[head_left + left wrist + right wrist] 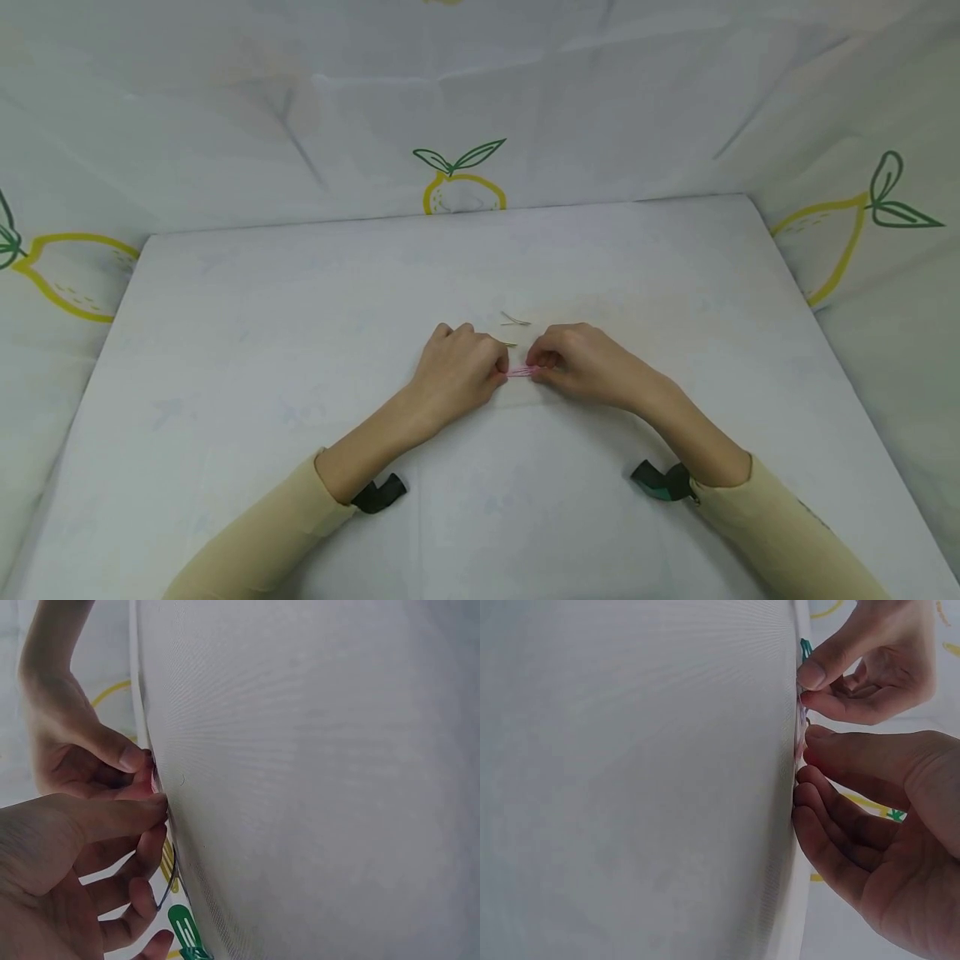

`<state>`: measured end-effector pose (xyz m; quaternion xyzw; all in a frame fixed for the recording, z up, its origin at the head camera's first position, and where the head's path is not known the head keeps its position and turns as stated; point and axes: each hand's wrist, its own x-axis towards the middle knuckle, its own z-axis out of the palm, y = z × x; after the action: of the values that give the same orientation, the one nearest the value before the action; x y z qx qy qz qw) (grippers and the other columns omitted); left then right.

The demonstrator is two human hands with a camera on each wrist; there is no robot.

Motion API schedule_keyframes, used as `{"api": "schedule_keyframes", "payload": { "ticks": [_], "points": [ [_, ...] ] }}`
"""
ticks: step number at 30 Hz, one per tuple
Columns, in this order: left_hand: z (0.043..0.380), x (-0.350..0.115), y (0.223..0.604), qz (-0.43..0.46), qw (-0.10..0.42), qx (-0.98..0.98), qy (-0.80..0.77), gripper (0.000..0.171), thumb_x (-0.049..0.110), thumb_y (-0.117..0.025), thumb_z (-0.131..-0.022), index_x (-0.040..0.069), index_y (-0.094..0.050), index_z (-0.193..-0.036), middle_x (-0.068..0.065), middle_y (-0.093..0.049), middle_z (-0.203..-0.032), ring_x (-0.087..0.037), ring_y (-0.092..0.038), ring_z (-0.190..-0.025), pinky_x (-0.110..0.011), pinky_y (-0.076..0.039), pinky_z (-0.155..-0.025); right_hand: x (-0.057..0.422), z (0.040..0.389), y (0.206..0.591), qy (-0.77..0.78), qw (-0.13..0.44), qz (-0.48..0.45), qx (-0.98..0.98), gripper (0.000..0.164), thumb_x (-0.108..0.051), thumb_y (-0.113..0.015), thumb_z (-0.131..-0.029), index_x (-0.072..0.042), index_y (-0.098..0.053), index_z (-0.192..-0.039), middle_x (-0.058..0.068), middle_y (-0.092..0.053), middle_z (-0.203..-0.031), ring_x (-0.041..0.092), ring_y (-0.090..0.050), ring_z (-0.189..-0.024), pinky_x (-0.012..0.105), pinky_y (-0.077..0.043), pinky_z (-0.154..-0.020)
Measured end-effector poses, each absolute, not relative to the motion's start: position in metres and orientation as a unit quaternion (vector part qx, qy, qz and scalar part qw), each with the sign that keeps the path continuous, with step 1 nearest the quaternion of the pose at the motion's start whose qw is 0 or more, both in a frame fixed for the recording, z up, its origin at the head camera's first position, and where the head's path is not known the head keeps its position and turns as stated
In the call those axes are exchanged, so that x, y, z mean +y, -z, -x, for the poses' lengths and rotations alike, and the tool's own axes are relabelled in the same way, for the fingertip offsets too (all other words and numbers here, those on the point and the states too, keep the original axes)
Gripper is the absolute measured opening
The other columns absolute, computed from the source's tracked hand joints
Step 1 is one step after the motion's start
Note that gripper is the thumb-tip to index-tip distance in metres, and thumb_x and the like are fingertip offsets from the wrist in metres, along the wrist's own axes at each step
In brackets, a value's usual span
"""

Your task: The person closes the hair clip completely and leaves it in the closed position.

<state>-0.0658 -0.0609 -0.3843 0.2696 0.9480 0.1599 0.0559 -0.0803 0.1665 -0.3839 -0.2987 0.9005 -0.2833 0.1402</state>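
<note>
A short bundle of thin pink strands [519,372] stretches between my two hands, close over the white table. My left hand [459,367] pinches its left end between thumb and fingers. From the other side my right hand [588,365] pinches the right end, with its thumb and fingertips close together. Only a small stretch of pink shows between the hands; both ends are hidden by fingers. A thin golden strip [510,344] pokes out beside the left fingers. Just beyond lie thin, wire-like pieces [516,321] on the table.
The white-covered table [300,292] reaches out on all sides of the hands. Pale cloth walls [562,108] with printed lemons stand along its back and sides. Black straps [381,493] hang below the sleeves at both wrists.
</note>
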Motion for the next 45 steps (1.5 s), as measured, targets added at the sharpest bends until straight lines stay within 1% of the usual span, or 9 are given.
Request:
{"api": "schedule_keyframes", "payload": {
  "ticks": [9,17,21,27,34,39,45],
  "points": [
    [0.067,-0.061,0.383,-0.27,0.048,0.949,-0.154,0.006,0.02,-0.086,-0.091,0.024,-0.083,-0.089,0.006,-0.079,-0.083,-0.019,-0.061,-0.078,-0.04,-0.046,-0.078,0.165,0.082,0.384,0.286,0.134,0.3,0.9,0.007,-0.006,-0.08,-0.095,-0.01,-0.082,-0.101,-0.003,-0.075,-0.089,0.007,-0.064,-0.081,0.028,-0.056,-0.078],
    [0.067,-0.062,0.382,-0.267,0.059,0.949,-0.157,0.004,0.021,-0.086,-0.092,0.024,-0.083,-0.092,0.005,-0.08,-0.086,-0.019,-0.06,-0.078,-0.041,-0.046,-0.079,0.164,0.084,0.385,0.289,0.138,0.292,0.901,0.007,-0.007,-0.079,-0.096,-0.009,-0.082,-0.102,-0.002,-0.077,-0.091,0.008,-0.066,-0.083,0.031,-0.058,-0.08],
    [0.067,-0.063,0.383,-0.267,0.047,0.95,-0.153,0.005,0.022,-0.086,-0.093,0.024,-0.083,-0.095,0.006,-0.081,-0.088,-0.02,-0.061,-0.079,-0.042,-0.047,-0.078,0.164,0.085,0.386,0.289,0.13,0.292,0.902,0.01,-0.004,-0.079,-0.095,-0.008,-0.082,-0.103,-0.001,-0.078,-0.092,0.009,-0.068,-0.085,0.032,-0.059,-0.081],
    [0.069,-0.067,0.383,-0.261,0.026,0.952,-0.155,0.005,0.026,-0.085,-0.094,0.024,-0.083,-0.098,0.005,-0.08,-0.09,-0.019,-0.062,-0.081,-0.041,-0.048,-0.077,0.162,0.086,0.384,0.291,0.116,0.283,0.907,0.013,-0.005,-0.079,-0.094,-0.007,-0.08,-0.107,0.001,-0.078,-0.095,0.012,-0.071,-0.088,0.035,-0.06,-0.085],
    [0.07,-0.07,0.383,-0.258,-0.005,0.953,-0.156,0.009,0.029,-0.084,-0.095,0.022,-0.081,-0.099,0.004,-0.074,-0.09,-0.02,-0.064,-0.086,-0.042,-0.049,-0.079,0.161,0.089,0.383,0.29,0.1,0.288,0.907,0.015,-0.005,-0.079,-0.094,-0.006,-0.08,-0.108,0.001,-0.078,-0.095,0.014,-0.071,-0.089,0.036,-0.06,-0.085],
    [0.072,-0.072,0.381,-0.251,-0.002,0.955,-0.156,0.014,0.029,-0.084,-0.095,0.02,-0.08,-0.105,0.003,-0.074,-0.095,-0.022,-0.066,-0.092,-0.043,-0.05,-0.081,0.16,0.091,0.382,0.295,0.095,0.294,0.904,0.016,-0.004,-0.078,-0.094,-0.005,-0.08,-0.109,0.003,-0.079,-0.099,0.016,-0.072,-0.092,0.038,-0.06,-0.087],
    [0.076,-0.075,0.381,-0.241,0.0,0.959,-0.152,0.024,0.031,-0.084,-0.096,0.019,-0.079,-0.116,0.001,-0.077,-0.107,-0.025,-0.068,-0.1,-0.045,-0.052,-0.084,0.159,0.095,0.383,0.308,0.103,0.293,0.899,0.016,-0.004,-0.077,-0.095,-0.005,-0.08,-0.111,0.006,-0.081,-0.106,0.02,-0.075,-0.097,0.042,-0.062,-0.089]
  ]
}}
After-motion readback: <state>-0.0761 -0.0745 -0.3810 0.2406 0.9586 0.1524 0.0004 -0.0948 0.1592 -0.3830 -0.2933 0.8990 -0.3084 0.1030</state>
